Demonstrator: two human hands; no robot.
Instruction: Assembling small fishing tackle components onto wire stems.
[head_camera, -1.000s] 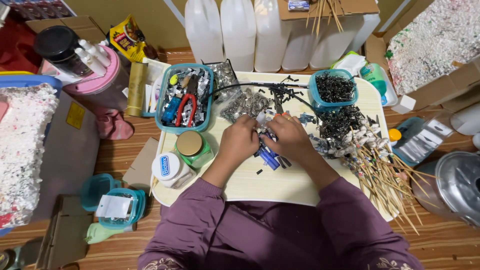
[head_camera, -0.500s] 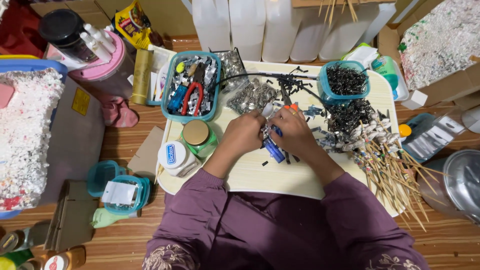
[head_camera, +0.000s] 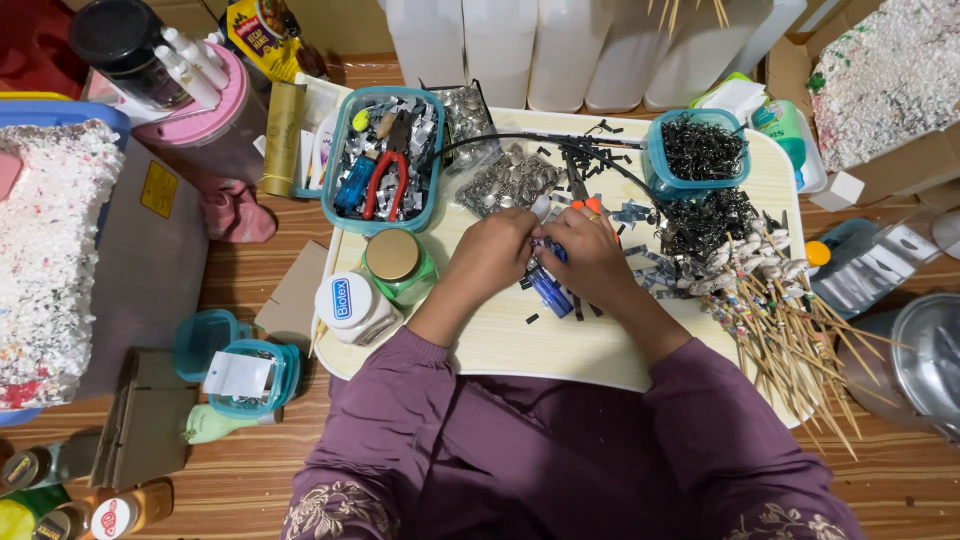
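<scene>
My left hand (head_camera: 495, 250) and my right hand (head_camera: 590, 252) meet over the middle of a pale low table (head_camera: 560, 345). Both pinch a small craft piece between their fingertips; it is too small to make out. A blue tube-shaped object (head_camera: 550, 290) lies on the table just under my hands. An orange-tipped tool (head_camera: 590, 207) shows right behind my right hand. Small black strips (head_camera: 580, 160) lie scattered behind my hands. To the right lies a pile of wooden sticks (head_camera: 800, 330) with decorated heads.
A teal tray (head_camera: 385, 160) holding red-handled pliers and silver bits stands at back left, a teal tub of black pieces (head_camera: 700, 150) at back right. A green jar (head_camera: 398, 265) and a white jar (head_camera: 350, 305) stand at my left. White jugs (head_camera: 560, 45) line the back.
The camera has tilted slightly, so the table sits a little lower in view. My hands stay together at the same spot on the table, working the small piece.
</scene>
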